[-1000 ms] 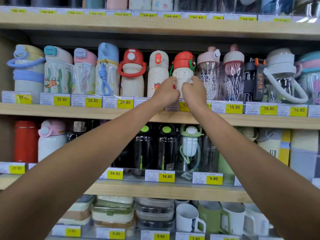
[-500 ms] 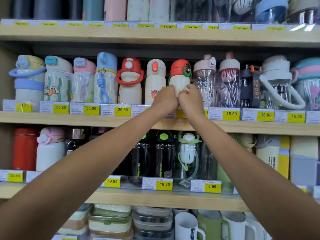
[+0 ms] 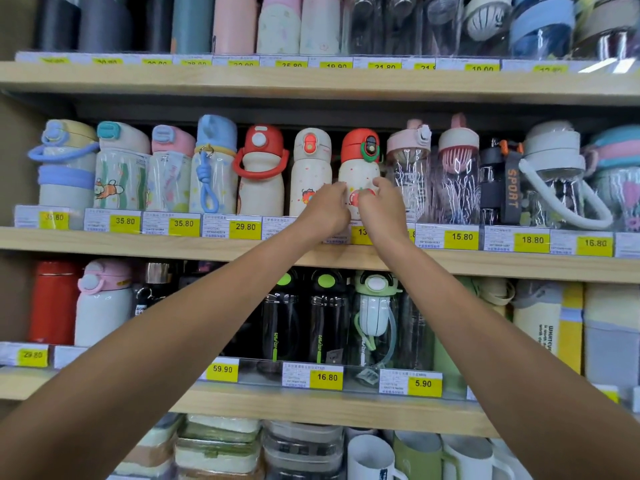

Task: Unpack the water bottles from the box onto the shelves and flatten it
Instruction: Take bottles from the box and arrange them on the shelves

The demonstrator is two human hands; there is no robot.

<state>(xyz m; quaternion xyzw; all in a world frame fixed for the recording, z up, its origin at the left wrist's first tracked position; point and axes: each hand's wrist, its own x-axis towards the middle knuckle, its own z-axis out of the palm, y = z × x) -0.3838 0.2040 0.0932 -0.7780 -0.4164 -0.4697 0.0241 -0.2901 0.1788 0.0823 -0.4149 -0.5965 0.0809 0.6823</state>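
The shelf (image 3: 519, 266) is filling the view, its row of bottles standing packed side by side behind the price strip, and both arms are reaching up to the middle of it. The box is not showing anywhere here. The left hand (image 3: 327, 209) and right hand (image 3: 382, 207) are sitting close together, one on each side, fingers curling round the lower body of the red bottle (image 3: 358, 168), with only a slit between them. The red bottle is standing upright on the shelf, squeezed between the white bottle (image 3: 310, 168) and the clear bottle (image 3: 408, 174). Its foot is hiding behind the hands and the price tag (image 3: 362, 233).

The tight slot looks like the danger. A sideways nudge on release could be tipping a neighbour and starting a domino run along the row. Hands pulling back carelessly could be dragging the red bottle over the edge.

Against a second ago, the clasp is facing further to the front and the view is tipping up to show more of the top row. The knuckles, touching half a second ago, are parting a little
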